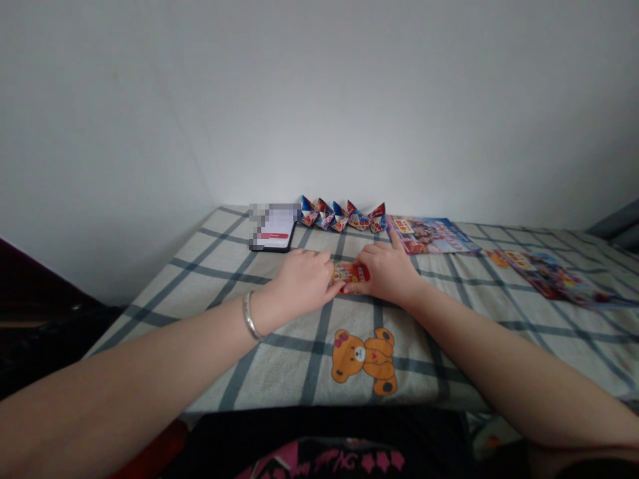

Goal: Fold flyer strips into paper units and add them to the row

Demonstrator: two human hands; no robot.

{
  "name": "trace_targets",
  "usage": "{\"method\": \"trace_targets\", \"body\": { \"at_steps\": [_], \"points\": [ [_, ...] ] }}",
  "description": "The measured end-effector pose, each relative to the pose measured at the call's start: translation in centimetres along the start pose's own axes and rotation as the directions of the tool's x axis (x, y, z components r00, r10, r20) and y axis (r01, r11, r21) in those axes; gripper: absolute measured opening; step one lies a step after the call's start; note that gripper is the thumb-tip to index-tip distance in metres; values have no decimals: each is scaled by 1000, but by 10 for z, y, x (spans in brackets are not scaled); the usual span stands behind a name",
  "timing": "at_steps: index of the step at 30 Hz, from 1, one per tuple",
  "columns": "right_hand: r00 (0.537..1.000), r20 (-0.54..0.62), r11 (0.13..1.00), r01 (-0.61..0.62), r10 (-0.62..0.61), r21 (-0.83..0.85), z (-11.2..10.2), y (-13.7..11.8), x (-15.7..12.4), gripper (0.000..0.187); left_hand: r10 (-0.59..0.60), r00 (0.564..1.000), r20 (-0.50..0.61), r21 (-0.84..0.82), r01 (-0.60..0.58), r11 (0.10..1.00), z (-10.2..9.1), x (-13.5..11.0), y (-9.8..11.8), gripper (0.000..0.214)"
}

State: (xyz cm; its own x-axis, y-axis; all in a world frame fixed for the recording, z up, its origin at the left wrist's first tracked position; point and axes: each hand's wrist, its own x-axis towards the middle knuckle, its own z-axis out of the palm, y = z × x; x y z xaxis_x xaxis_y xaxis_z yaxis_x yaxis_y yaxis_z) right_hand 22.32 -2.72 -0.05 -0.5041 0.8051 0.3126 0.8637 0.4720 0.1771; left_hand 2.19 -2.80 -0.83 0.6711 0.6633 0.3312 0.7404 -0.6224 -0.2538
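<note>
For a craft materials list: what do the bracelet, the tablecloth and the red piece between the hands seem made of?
Bracelet: probably polished silvery metal, given its bright highlights.
Tablecloth: likely matte fabric, as it drapes softly.
Red piece: perhaps paper or thin film, judging by its printed face; finish unclear.

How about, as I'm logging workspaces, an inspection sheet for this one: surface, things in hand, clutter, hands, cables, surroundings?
Surface: checked cloth with a printed bear.
Things in hand: red printed piece.
Clutter: phone, screen lit; folded row to its right; flat printed sheet beyond, second printed sheet farther right.
Hands: left hand and right hand both hold the red printed piece; silver bangle on the left wrist.
Cables: nothing seen.
Surroundings: pale wall behind.
</note>
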Motion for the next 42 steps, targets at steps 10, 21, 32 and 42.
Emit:
{"method": "trace_targets", "body": {
  "at_steps": [10,21,32,42],
  "points": [
    [999,17,999,29,-29,38,3,7,0,54,33,999,-3,-42,-33,999,6,-1,-12,38],
    [995,75,991,60,-70,123,-1,19,-3,49,96,992,79,-27,-94,995,6,-6,-20,39],
    [988,127,989,73,-90,130,3,38,-5,56,166,974,155,-204,-133,970,6,-5,-42,41],
    [978,204,991,25,-52,132,0,45,-7,59,219,968,126,-320,-169,932,10,-7,-52,40]
  ]
}}
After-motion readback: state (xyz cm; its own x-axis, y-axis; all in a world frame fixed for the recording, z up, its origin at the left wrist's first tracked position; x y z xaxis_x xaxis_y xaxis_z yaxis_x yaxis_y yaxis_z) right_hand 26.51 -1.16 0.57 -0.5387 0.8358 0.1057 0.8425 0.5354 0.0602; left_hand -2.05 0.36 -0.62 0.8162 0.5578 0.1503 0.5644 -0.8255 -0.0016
